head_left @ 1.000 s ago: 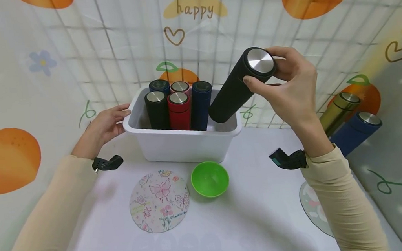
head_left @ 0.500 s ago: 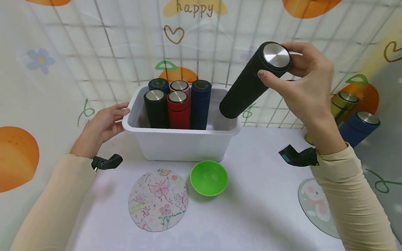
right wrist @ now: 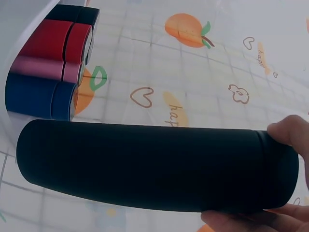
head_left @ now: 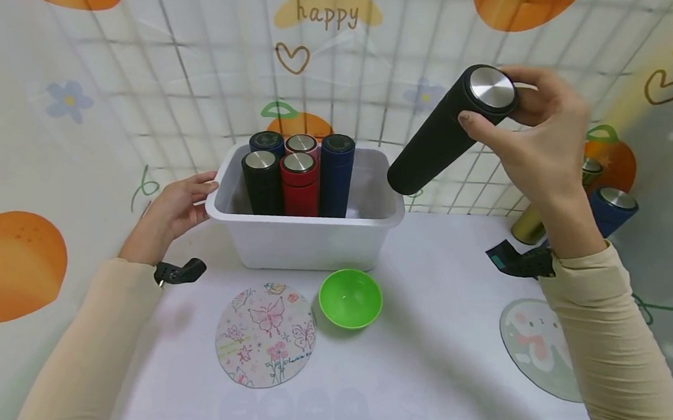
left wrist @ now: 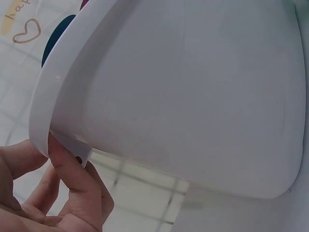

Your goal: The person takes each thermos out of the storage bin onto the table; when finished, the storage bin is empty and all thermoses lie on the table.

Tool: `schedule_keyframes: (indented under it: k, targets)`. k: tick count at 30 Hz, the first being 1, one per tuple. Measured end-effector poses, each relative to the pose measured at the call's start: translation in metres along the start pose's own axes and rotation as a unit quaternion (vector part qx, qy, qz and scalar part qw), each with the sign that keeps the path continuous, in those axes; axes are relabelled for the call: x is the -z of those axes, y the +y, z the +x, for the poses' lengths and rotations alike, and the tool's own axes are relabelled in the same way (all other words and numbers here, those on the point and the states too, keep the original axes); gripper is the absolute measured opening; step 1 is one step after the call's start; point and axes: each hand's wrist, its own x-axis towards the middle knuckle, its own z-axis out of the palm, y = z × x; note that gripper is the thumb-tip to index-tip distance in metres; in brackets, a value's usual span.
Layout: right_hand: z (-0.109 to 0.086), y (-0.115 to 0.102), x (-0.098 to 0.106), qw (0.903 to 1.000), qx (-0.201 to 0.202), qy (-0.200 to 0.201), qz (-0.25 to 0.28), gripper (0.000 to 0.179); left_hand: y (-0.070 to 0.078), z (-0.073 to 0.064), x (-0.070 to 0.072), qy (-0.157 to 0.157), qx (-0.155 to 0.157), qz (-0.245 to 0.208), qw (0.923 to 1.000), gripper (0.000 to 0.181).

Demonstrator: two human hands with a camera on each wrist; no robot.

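White bin (head_left: 309, 244) holds five bottles (head_left: 300, 190); green bowl (head_left: 351, 300) near.

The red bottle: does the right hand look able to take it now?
Probably not: the right hand holds a black bottle. With that put down, likely yes: nothing lies over the red bottle in the tub.

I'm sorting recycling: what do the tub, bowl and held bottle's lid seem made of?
Tub: likely plastic; smooth white walls, overhanging rim.
Bowl: perhaps plastic or silicone; evenly green and smooth.
Lid: metal-looking top, its silvery disc showing radiating glints.
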Motion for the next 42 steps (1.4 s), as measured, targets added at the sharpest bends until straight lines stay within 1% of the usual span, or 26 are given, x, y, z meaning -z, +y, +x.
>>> schedule_keyframes:
  k: [6, 11, 18, 23, 31, 42]
  targets:
    - [0.002, 0.006, 0.011, 0.9998, -0.008, 0.001, -0.016, 0.048, 0.001, -0.001, -0.002, 0.006, 0.002, -0.004, 1.0000, 0.053]
    - [0.003, 0.012, 0.019, 0.9996, -0.013, 0.007, -0.025, 0.048, 0.002, -0.001, -0.002, 0.002, 0.002, -0.001, 1.0000, 0.057]
    - [0.004, 0.024, 0.029, 0.9997, -0.014, 0.010, -0.016, 0.047, 0.002, -0.001, 0.000, -0.003, 0.002, 0.003, 1.0000, 0.058]
    - [0.004, 0.034, 0.035, 0.9989, -0.040, 0.011, -0.021, 0.047, 0.001, -0.001, 0.001, 0.000, 0.000, 0.005, 1.0000, 0.058]
    - [0.003, 0.054, 0.042, 0.9937, -0.093, 0.010, -0.063, 0.048, 0.000, -0.001, 0.001, 0.001, 0.004, 0.000, 1.0000, 0.058]
    - [0.002, 0.073, 0.052, 0.9880, -0.125, 0.008, -0.091, 0.049, 0.000, -0.001, 0.001, 0.004, 0.007, -0.013, 0.9999, 0.057]
